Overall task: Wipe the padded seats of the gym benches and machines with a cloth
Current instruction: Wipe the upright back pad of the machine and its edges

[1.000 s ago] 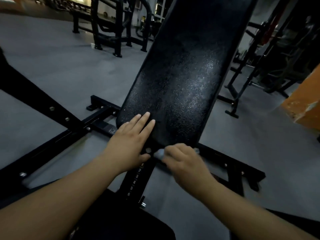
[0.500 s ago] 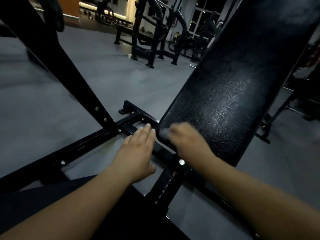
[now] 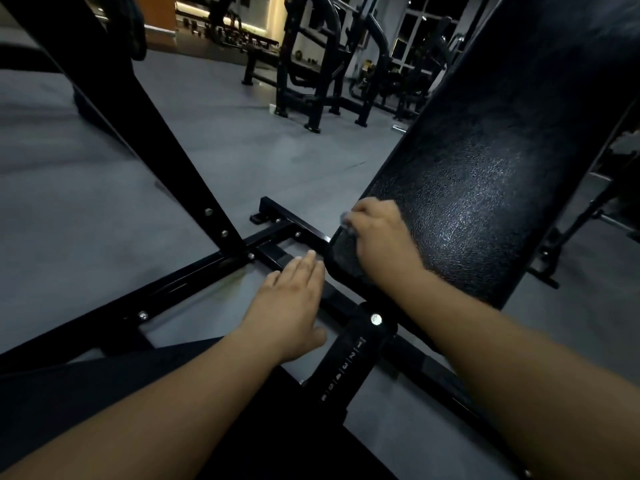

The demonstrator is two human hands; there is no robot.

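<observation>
A black padded backrest [image 3: 485, 188] slants up to the upper right, its textured surface shining where light falls on it. My right hand [image 3: 377, 233] grips a small pale cloth [image 3: 346, 221] and presses it against the pad's lower left edge; only a bit of cloth shows past the fingers. My left hand [image 3: 294, 296] hovers flat with straight fingers just left of the pad's bottom corner, over the black frame, holding nothing. The dark seat pad [image 3: 242, 427] lies at the bottom of the view under my forearms.
The bench's black steel frame [image 3: 194, 285] crosses the grey floor, with a slanted upright [image 3: 152, 140] at the left and a numbered adjustment bar [image 3: 346, 368] between my arms. More black racks [image 3: 322, 71] stand at the back; another machine's legs [image 3: 568, 244] are at the right.
My right hand with the cloth has slid from the pad's bottom end up along its lower left edge. My left hand came off the pad and now hangs beside it. The view swung left.
</observation>
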